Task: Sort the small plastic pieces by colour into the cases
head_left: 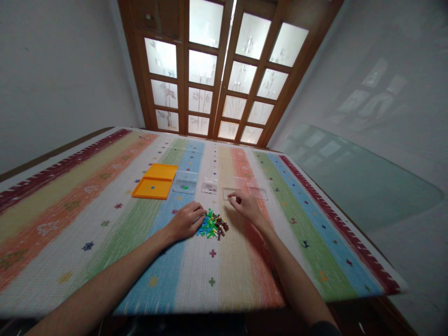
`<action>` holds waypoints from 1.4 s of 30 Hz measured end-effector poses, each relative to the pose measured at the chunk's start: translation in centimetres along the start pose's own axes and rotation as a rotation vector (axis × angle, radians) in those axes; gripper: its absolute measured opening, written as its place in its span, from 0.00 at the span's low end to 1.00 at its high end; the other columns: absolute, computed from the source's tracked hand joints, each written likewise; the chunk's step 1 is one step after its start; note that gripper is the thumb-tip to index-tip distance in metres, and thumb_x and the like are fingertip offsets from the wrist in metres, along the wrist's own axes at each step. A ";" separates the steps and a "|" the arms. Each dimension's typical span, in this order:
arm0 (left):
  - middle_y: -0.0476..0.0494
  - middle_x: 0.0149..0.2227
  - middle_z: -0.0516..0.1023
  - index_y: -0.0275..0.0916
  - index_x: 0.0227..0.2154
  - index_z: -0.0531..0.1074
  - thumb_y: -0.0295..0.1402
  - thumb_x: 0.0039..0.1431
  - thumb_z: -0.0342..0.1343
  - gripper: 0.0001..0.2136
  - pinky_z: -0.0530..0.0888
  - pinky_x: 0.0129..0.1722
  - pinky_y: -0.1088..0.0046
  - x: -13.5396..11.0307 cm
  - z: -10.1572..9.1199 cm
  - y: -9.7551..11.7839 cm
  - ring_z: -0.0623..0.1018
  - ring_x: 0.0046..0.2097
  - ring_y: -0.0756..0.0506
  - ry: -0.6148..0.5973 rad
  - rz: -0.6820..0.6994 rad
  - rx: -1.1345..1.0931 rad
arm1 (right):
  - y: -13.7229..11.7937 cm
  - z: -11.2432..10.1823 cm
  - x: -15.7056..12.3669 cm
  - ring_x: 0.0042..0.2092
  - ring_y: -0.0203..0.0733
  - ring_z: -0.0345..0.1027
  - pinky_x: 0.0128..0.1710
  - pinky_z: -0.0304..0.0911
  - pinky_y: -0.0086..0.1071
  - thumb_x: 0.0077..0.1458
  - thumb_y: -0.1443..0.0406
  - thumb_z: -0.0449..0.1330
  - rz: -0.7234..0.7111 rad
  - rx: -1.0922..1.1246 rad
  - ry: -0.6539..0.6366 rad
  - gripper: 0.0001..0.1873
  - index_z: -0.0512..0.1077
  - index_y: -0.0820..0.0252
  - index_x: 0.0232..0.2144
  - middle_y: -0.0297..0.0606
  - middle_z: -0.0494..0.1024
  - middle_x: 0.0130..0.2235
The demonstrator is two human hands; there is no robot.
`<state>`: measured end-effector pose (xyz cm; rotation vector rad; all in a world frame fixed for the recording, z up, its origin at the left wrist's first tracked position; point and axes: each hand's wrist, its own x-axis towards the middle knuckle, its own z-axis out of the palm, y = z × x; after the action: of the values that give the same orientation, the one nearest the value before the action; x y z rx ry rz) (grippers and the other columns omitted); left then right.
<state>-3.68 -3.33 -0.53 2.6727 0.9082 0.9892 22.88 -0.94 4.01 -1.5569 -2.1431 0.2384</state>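
A pile of small plastic building bricks (212, 226), in green, blue, yellow and dark brown, lies on the striped tablecloth. At the pile's left edge rests my left hand (189, 219), its fingers curled together with the tips against the bricks; what they grip, if anything, is hidden. My right hand (245, 205) is over the front of a clear plastic box (227, 192). Its thumb and index finger are pinched close together, and anything between them is too small to make out.
Left of the clear box stand a small clear box with dark bits (209, 187), a clear box holding a green piece (184, 186) and an open orange case (150, 190) with a blue piece inside. Another clear box (261, 194) sits to the right, partly behind my right hand.
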 end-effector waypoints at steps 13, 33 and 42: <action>0.40 0.38 0.76 0.36 0.41 0.76 0.30 0.69 0.49 0.10 0.74 0.43 0.67 0.0 -0.1 0.1 0.75 0.41 0.44 -0.002 0.014 -0.011 | -0.8 0.2 -2.2 0.30 0.37 0.74 0.30 0.60 0.26 0.55 0.72 0.57 -0.084 0.211 -0.511 0.16 0.84 0.60 0.40 0.38 0.85 0.32; 0.41 0.37 0.77 0.37 0.41 0.76 0.31 0.70 0.48 0.11 0.75 0.42 0.67 0.1 -0.4 -0.1 0.77 0.40 0.44 0.004 0.029 -0.031 | 2.2 -1.7 -1.5 0.26 0.34 0.58 0.27 0.51 0.26 0.57 0.66 0.59 -0.001 0.253 -0.111 0.08 0.77 0.62 0.36 0.29 0.69 0.23; 0.41 0.37 0.77 0.38 0.41 0.76 0.31 0.70 0.48 0.11 0.76 0.42 0.69 0.0 -0.3 -0.3 0.78 0.40 0.45 0.030 0.050 -0.039 | 7.2 -4.5 0.7 0.25 0.35 0.62 0.29 0.54 0.27 0.56 0.65 0.59 0.210 0.097 0.246 0.11 0.81 0.63 0.34 0.33 0.75 0.23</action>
<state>-4.04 -3.06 -0.37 2.6669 0.8232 1.0490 30.94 1.56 5.15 -1.6613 -1.7579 0.2042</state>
